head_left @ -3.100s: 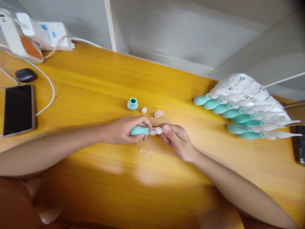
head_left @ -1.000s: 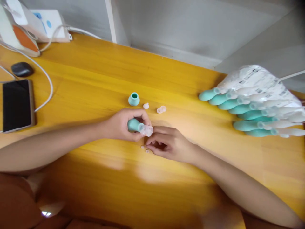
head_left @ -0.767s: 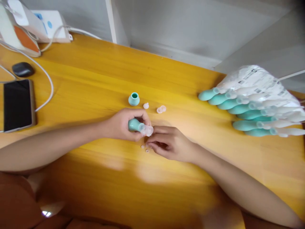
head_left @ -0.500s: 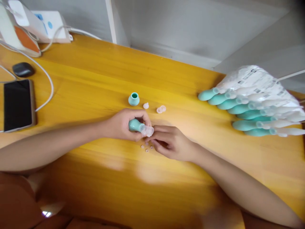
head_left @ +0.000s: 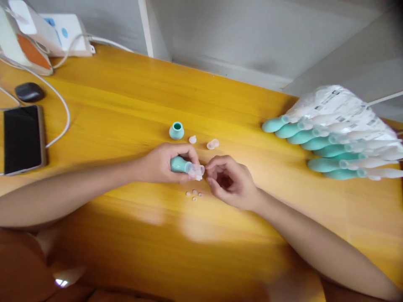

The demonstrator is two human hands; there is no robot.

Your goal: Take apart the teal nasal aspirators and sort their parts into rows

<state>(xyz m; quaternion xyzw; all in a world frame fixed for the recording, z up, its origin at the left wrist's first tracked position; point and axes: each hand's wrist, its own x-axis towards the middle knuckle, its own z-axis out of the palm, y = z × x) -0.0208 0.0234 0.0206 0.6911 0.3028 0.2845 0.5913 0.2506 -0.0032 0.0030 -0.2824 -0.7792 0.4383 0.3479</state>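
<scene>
Closed around the teal bulb (head_left: 179, 164), my left hand (head_left: 163, 161) holds it over a glossy yellow table (head_left: 126, 107); my right hand (head_left: 237, 183), half open and empty, curls near its clear tip (head_left: 197, 170). I see grey panels (head_left: 226, 42) behind.

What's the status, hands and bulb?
Left hand gripping teal bulb, clear tube attached. Right hand curled beside tube, contact unclear. Four small pieces on table, near hands.

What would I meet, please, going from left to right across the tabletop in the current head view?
Black-screened rectangular device, left hand holding a glossy teal bulb with a translucent plastic tip, curled right hand, row of smooth teal bulbs with long translucent tips.
</scene>
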